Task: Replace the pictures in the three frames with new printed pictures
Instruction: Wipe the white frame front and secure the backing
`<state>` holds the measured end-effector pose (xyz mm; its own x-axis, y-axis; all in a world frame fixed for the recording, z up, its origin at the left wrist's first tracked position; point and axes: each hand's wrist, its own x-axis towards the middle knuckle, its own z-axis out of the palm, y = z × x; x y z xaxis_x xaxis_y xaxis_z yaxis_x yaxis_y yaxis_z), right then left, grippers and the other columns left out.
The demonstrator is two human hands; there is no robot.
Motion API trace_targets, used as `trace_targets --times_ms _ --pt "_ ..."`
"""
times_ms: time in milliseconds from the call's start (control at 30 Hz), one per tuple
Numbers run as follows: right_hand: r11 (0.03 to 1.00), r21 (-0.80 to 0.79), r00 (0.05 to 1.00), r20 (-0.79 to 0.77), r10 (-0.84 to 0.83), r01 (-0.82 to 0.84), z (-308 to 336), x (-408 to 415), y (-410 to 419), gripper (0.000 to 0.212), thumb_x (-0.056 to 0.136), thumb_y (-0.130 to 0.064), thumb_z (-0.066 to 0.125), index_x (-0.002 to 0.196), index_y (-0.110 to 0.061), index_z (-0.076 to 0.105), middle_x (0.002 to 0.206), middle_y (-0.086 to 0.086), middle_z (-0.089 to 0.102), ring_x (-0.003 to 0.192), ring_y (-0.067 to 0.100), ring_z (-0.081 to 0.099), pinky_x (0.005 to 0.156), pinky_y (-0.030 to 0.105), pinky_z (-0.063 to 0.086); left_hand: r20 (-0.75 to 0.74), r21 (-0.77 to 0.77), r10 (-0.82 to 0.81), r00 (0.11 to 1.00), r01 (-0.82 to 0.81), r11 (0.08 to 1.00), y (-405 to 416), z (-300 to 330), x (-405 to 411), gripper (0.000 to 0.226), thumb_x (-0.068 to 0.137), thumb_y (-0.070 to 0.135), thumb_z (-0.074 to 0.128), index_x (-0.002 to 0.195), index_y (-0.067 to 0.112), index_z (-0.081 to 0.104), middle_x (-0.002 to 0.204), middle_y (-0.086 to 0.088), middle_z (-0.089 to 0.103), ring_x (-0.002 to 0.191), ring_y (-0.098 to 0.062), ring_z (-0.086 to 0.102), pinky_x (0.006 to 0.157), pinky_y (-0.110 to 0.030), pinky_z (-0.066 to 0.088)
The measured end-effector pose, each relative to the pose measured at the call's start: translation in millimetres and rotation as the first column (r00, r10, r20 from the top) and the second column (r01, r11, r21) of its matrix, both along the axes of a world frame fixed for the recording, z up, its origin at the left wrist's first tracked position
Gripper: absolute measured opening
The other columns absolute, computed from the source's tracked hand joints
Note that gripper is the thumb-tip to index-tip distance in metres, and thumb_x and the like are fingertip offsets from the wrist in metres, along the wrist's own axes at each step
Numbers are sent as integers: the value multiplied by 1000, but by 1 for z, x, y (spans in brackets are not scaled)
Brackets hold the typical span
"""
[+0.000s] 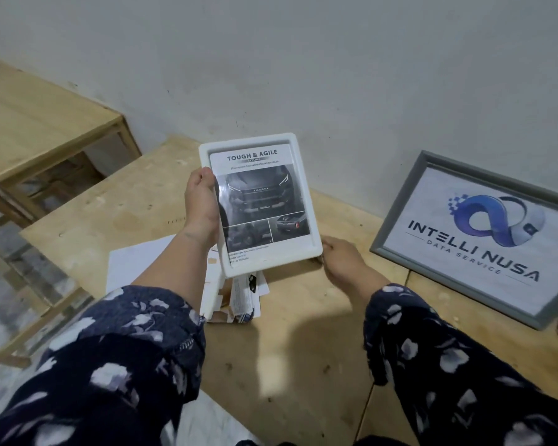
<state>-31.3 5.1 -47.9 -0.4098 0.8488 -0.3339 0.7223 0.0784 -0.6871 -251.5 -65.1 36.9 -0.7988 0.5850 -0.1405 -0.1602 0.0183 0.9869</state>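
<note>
Over the middle of the worktop [303, 333] we've got the white frame [260, 204] held up off the surface, tilted a bit, its face toward us. The car print [261, 204] sits inside it, headed "TOUGH & AGILE" with a dark truck front below. Our left hand [200, 201] grips the frame's left edge, thumb over the front rim. Our right hand [342, 257] pinches the frame's lower right corner, fingers tucked behind it.

Right under the frame there's a messy pile of loose prints [236, 297] lying on the worktop, with a plain white sheet [136, 265] sticking out to the left of the frame. To the right of the white frame, well apart, a grey frame [477, 236] leans back against the wall [303, 59], showing an "INTELLI NUSA DATA SERVICE" logo. Far left of the frame stands a small wooden table [39, 123]. Both sleeves [116, 365] are dark with pale flowers.
</note>
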Motion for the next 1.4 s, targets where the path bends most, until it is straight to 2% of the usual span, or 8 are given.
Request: trace_targets --times_ms 133,233,400,500,833,1033,1300,1400 --pt "905 -326 804 -438 -402 275 66 9 2 32 100 -19 37 119 -22 63 92 1 64 66 12 58 58 24 49 22 22 -94 995 93 995 12 5 27 21 100 14 34 99 2 52 70 9 40 63 -6 33 68 -25 32" --pt "897 -352 755 -502 -422 268 101 30 2 25 98 -20 43 90 -16 67 77 5 61 60 19 56 61 29 51 49 47 -196 979 194 980 24 13 58 22 101 18 36 82 22 47 77 6 44 72 -10 38 80 -29 37" --pt "849 -332 636 -563 -528 410 118 101 -7 21 91 -28 51 87 -14 67 89 15 67 80 31 64 82 47 54 115 129 -421 900 406 905 44 27 126 7 92 21 46 88 20 52 91 -8 53 90 -23 48 91 -47 44" --pt "788 -308 562 -567 -602 533 113 152 -8 32 91 -33 47 112 -17 65 108 11 68 101 37 64 90 53 52 114 88 -579 807 572 815 56 32 168 35 75 36 53 103 13 56 96 -12 57 89 -26 53 84 -48 50" --pt "537 -288 288 -599 -747 793 123 345 -52 37 99 -34 46 132 -22 55 134 6 56 120 32 52 105 51 41 162 -321 -936 314 913 251 51 60 344 74 87 77 26 105 16 64 91 -5 69 85 -19 64 70 -31 50" --pt "459 -258 204 -643 -739 850 141 437 -81 33 95 -32 47 120 -18 62 114 12 65 99 37 64 85 55 54 91 -344 -977 191 927 149 44 76 445 75 91 73 22 97 12 66 89 -6 70 84 -21 65 77 -36 55" --pt "432 -276 122 -709 -694 859 136 564 -88 34 77 -41 56 105 -25 69 119 6 67 110 32 61 96 51 48 234 -185 -972 19 982 -26 38 84 569 71 89 73 31 104 13 66 97 -9 71 84 -24 69 69 -35 59" --pt "449 -313 72 -750 -657 837 125 597 -82 44 71 -42 62 111 -25 67 124 7 65 117 32 59 100 54 44 307 23 -947 100 993 112 40 78 603 83 85 79 26 100 11 70 105 -14 69 93 -30 67 85 -40 55"
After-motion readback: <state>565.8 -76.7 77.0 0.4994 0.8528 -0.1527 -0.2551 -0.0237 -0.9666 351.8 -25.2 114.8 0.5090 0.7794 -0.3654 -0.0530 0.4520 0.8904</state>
